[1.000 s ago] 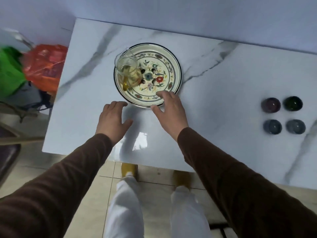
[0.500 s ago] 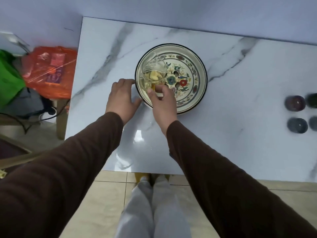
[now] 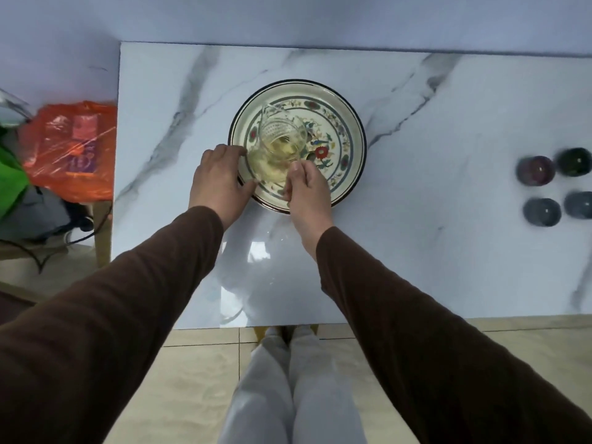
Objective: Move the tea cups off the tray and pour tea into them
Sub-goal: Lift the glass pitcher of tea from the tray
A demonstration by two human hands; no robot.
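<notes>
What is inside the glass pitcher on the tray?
Pale yellow tea fills the lower part of the glass pitcher. The right hand covers its near side, so the handle is hidden.

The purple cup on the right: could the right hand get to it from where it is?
Probably yes: bare table lies between the right hand and the purple cup, but that hand grips the pitcher.

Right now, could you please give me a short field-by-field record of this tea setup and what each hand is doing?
surface: white marble-pattern table
tray: round floral tray, left of table centre
pitcher: glass tea pitcher on the tray, holding pale yellow tea
tea cups: four dark cups in a two-by-two group at the table's right, off the tray
left hand: left hand resting at the tray's left rim
right hand: right hand pinching the pitcher's handle
beside table: orange plastic bag at left
</notes>
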